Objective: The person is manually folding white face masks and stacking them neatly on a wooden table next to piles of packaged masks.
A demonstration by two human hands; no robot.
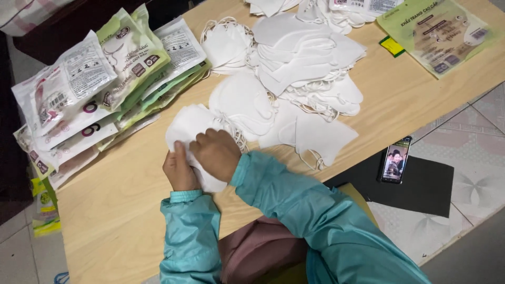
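the left hand and the right hand both rest on a small stack of white masks lying on the wooden table, near its front edge. the left hand grips the stack's near left edge, thumb laid on top and fingers curled under it. the right hand is bent into a loose fist, knuckles up, pressing down on the stack's right part; whether its fingers pinch a mask cannot be seen. both arms wear teal sleeves. directly behind the stack lies a loose heap of white masks with thin ear loops, spread across the middle of the table and touching the held stack at its far right corner. to the left, a fanned pile of sealed packets, white and green, overlaps itself and hangs over the table's left edge. at the far right corner lies a flat green packet with a small yellow tag just beside it. off the table, on the tiled floor to the right, a phone with a lit screen rests on a dark mat. the lower part of the held stack is hidden under both hands, so its count cannot be told. the far heap and the top packets are cut off by the upper frame edge.
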